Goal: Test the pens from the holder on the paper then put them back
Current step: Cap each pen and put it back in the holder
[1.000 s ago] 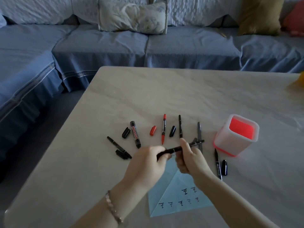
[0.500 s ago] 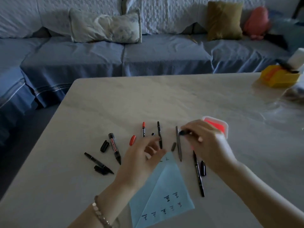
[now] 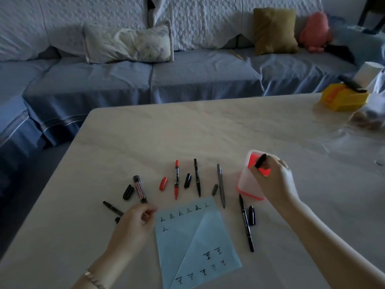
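My right hand (image 3: 275,180) grips a black pen (image 3: 260,161) over the mouth of the white and red pen holder (image 3: 246,184). My left hand (image 3: 135,224) hovers at the left edge of the light blue paper (image 3: 187,236), fingers loosely curled, nothing in it. The paper carries several black test marks. Several uncapped pens lie in a row beyond the paper: a whiteboard marker (image 3: 140,189), a red pen (image 3: 176,179), a black pen (image 3: 197,177), a grey pen (image 3: 221,185). Another black pen (image 3: 246,223) lies right of the paper. Loose caps rest beside them.
A small black pen (image 3: 112,208) and its cap lie just left of my left hand. A yellow box (image 3: 343,98) and white items stand at the table's far right corner. A blue sofa with cushions runs behind the table (image 3: 208,130).
My hands have separated. The right hand carried the black pen to the right, over the holder. The left hand let go and dropped to the paper's left edge. The camera swung right.
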`<state>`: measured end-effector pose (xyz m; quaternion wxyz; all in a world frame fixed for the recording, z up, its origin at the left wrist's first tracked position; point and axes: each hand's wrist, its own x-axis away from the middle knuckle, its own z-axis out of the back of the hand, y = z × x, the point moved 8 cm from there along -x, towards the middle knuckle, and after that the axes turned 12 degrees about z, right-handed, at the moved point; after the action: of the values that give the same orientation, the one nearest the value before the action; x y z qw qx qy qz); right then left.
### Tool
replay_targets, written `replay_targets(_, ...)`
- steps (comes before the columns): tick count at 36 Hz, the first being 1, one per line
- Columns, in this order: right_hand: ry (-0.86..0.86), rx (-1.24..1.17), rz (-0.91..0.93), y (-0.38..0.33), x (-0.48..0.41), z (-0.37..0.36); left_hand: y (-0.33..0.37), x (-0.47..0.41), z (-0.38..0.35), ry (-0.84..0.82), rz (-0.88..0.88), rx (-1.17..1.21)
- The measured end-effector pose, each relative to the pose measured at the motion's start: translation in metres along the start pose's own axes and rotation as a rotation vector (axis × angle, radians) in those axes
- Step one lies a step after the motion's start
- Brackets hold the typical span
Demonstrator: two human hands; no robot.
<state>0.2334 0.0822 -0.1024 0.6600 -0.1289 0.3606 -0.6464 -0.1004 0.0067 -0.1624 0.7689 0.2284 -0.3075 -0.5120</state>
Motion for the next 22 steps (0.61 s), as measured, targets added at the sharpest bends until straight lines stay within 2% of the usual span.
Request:
replay_targets(5,-0.023,0.041,-0.023,-0.001,0.008,0.005,-0.019,-0.008,0.013,0.097,0.059,-0.091)
replay_targets(8,-0.010,0.088,0.048,-0.021,0.011,0.013,-0.036,-0.014,0.022,0.175,0.173,-0.179)
replay_targets(10,0.010,0.096,0.112,-0.041,0.015,0.017,-0.048,-0.018,0.031,0.218,0.272,-0.155)
replay_targets(14,-0.039,0.019,0.226,-0.084,0.026,0.007,-0.066,-0.026,0.038,0.184,0.424,-0.095)
replay_targets(17,-0.167,-0.048,0.306,-0.114,0.034,-0.028,-0.076,-0.028,0.039,0.138,0.461,-0.037)
replay_targets(22,-0.574,-0.034,0.353,-0.160,0.053,-0.126,-0.084,-0.024,0.036,0.095,0.392,-0.025)
